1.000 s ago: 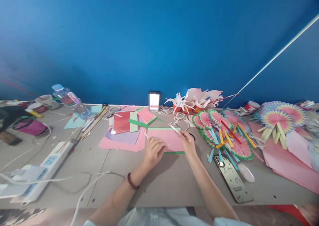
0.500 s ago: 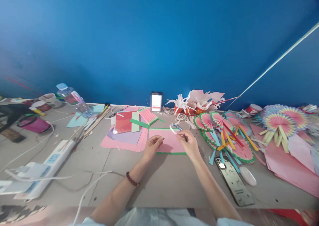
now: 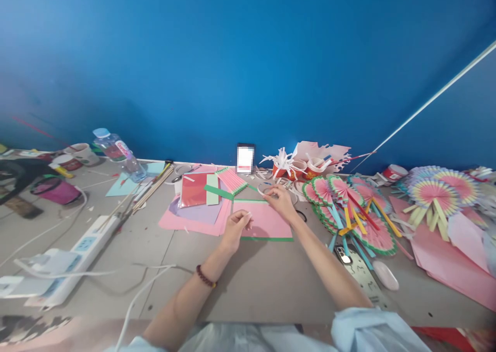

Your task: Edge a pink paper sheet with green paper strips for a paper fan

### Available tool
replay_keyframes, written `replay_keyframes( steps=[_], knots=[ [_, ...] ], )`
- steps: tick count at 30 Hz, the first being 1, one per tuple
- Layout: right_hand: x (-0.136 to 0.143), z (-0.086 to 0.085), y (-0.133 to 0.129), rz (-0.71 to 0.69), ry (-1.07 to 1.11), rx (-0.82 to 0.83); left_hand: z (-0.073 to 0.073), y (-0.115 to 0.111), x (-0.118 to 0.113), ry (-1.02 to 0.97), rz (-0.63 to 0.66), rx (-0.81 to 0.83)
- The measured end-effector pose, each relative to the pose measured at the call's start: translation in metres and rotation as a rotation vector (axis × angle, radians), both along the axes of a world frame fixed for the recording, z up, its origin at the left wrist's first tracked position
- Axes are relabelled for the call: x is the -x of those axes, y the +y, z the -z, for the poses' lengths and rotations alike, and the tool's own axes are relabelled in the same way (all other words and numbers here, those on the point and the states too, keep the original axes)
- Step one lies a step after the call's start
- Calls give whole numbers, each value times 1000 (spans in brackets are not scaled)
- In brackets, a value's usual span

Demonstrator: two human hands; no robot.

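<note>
My left hand is closed in a pinch over the pink sheet of paper, which has green strips along its near and far edges. A tiny whitish bit shows at those fingertips, too small to name. Farther up, my right hand has its bent fingers at a thin white ring-shaped roll, just beyond the sheet's far edge. Touching the sheet's far left corner lies a pleated pink paper piece with a green edge. A dark loop shows beside my right wrist.
To the left, coloured sheets, a tilted plastic bottle and a power strip with cables. A phone stands at the blue wall. Paper fans, a mouse and another phone lie right.
My right hand has moved up and away with the white ring-shaped roll, off the pink sheet. My left hand stays pinched in nearly the same place.
</note>
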State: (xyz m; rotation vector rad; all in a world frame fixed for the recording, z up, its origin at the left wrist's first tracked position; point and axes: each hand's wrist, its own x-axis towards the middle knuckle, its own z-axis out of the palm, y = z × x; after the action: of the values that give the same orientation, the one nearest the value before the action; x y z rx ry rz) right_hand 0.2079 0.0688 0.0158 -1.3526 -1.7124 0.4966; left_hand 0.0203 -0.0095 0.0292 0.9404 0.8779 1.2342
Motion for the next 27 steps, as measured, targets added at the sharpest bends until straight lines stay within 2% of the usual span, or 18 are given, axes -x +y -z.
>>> replay_keyframes(
  steps=[6, 10, 12, 14, 17, 20, 24, 27],
  knots=[
    [11, 10, 26, 6, -141, 48, 0, 0, 1, 41, 13, 0],
    [16, 8, 28, 23, -161, 57, 2, 0, 2, 26, 24, 0],
    [19, 2, 20, 25, -125, 44, 2, 0, 3, 1, 40, 8],
    [24, -8, 5, -4, -2, 77, 1, -1, 2, -39, 66, 18],
    [32, -28, -24, -127, 272, 325, -3, -2, 1, -72, 107, 45],
    [40, -44, -51, -229, 398, 442, -7, -3, 0, -116, 170, 59],
    [47, -51, -71, -396, 537, 487, -7, -4, 0, -321, 374, 103],
    [51, -50, -78, -436, 587, 511, -3, -5, 0, -435, 555, 195]
  ],
)
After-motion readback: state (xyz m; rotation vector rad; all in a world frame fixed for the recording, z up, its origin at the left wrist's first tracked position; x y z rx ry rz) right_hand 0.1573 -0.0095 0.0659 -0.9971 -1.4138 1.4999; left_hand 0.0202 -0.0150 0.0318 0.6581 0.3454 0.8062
